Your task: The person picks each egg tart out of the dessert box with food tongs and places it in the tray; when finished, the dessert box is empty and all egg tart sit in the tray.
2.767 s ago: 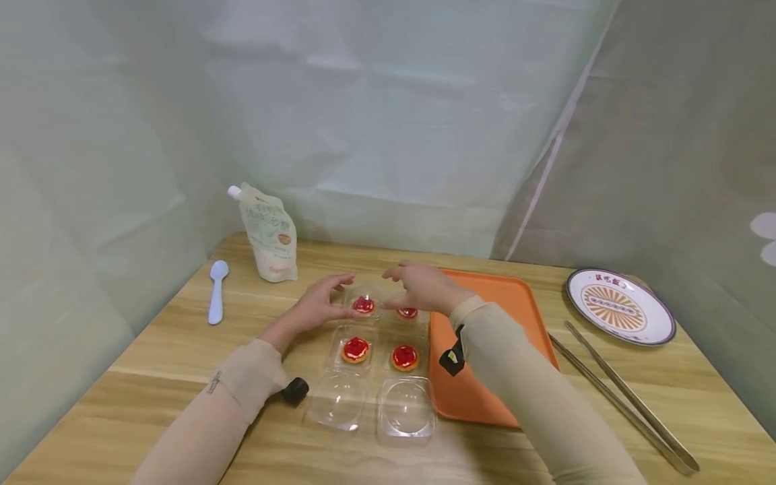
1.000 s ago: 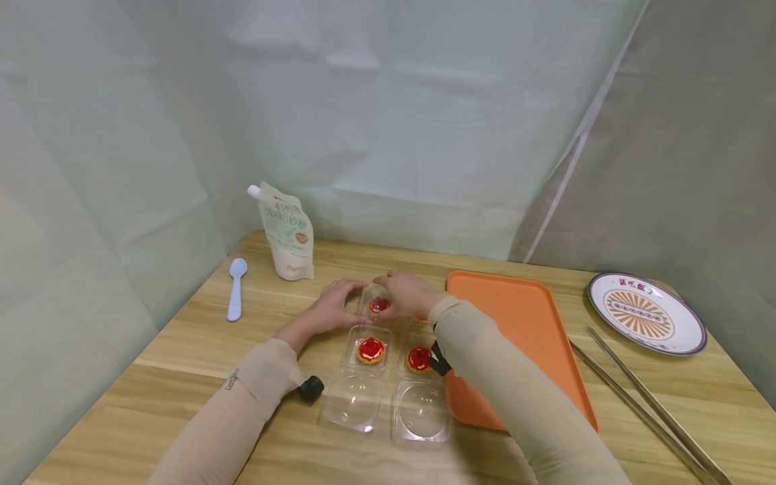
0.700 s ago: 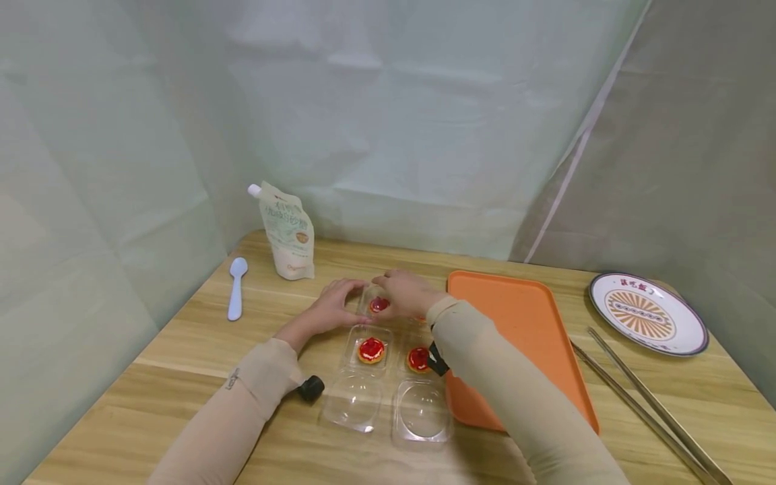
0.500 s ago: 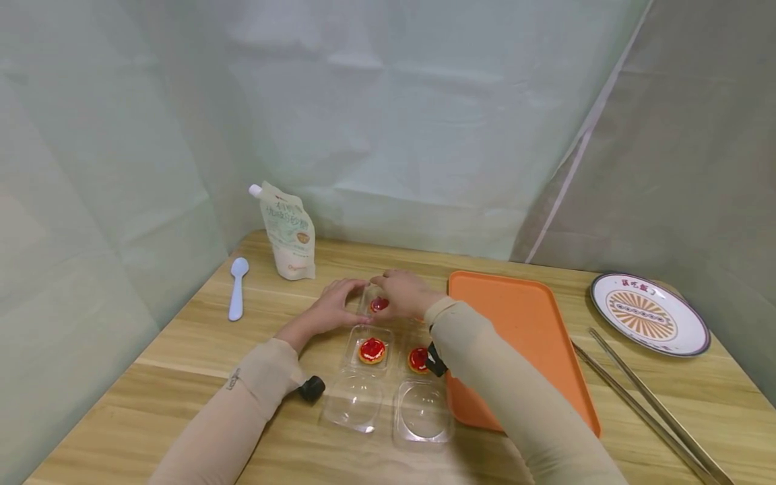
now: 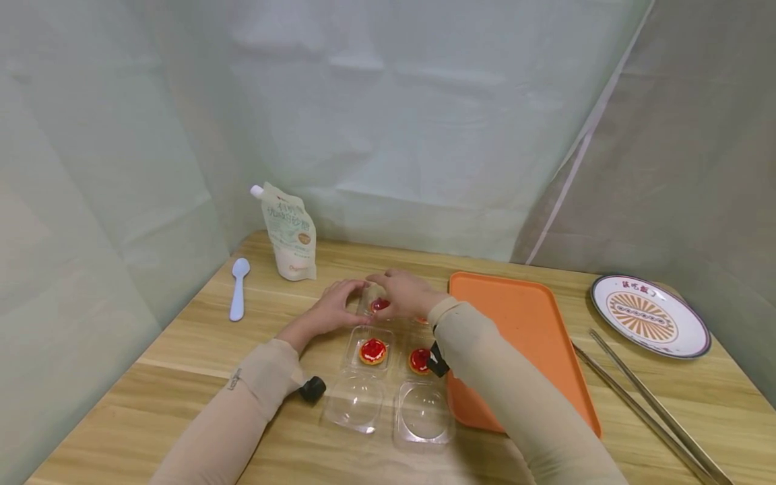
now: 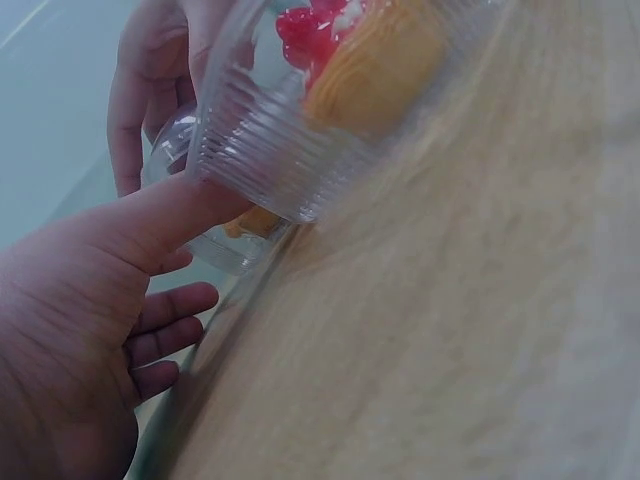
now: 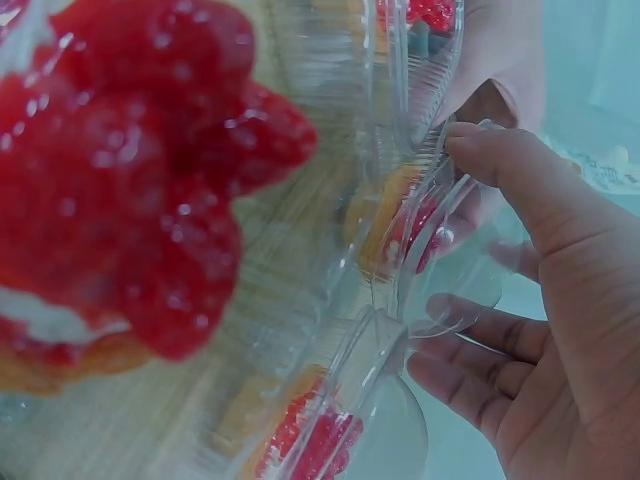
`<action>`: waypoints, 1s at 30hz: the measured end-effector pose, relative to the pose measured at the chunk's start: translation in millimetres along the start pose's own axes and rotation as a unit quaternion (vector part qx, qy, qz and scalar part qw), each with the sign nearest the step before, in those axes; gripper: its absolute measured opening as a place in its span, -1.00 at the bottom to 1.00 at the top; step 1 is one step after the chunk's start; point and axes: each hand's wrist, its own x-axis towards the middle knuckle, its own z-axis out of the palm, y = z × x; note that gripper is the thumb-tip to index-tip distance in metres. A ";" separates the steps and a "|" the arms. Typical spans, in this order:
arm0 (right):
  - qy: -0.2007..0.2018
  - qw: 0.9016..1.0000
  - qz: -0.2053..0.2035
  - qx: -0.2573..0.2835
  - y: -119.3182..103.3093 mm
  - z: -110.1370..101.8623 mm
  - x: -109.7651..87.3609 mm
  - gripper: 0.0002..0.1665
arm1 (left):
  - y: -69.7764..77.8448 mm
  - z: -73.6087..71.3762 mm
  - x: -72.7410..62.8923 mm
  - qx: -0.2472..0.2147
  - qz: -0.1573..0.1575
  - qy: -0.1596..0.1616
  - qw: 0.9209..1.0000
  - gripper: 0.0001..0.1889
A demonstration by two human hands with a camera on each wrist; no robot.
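Four-sided clear plastic boxes hold small red-topped tarts. At the back left, a lidded box has a tart inside. My left hand holds its left side, thumb at the front and fingers behind. My right hand grips the same box from the right; in the right wrist view, the right thumb lies on its rim. Nearer me, a left tart and a right tart sit in boxes with lids folded open, the left lid and the right lid. The right hand mostly hides another tart.
An orange tray lies right of the boxes, partly under the right forearm. Metal tongs and a patterned plate are farther right. A spouted pouch stands at the back left beside a pale blue spoon.
Since the earliest frame, the right hand has moved left onto the back left box and the left hand has closed in on it. Over the last second both hands barely move.
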 end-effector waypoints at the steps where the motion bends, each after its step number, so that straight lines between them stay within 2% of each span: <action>1: 0.000 1.000 0.000 0.006 0.7 -0.3 -0.8 -0.05 | 0.2 0.2 0.2 0.002 0.001 0.000 1.000 -0.17; 11: 0.017 0.998 0.013 0.053 6.1 -7.3 -9.6 0.00 | 1.4 -2.2 -1.2 -0.029 -0.011 -0.010 0.999 -0.10; 16: 0.031 0.997 0.013 0.073 9.8 -11.0 -15.5 -0.03 | 1.1 -5.1 -1.7 -0.043 -0.011 -0.011 0.999 -0.13; 22: 0.057 0.995 0.005 0.083 12.4 -17.9 -23.1 -0.04 | 3.2 -10.5 -1.1 -0.047 -0.006 0.004 0.999 -0.17; 30: 0.099 0.989 -0.004 0.106 18.1 -23.8 -33.1 -0.04 | 13.9 -14.2 -1.2 -0.054 0.010 0.027 0.998 -0.18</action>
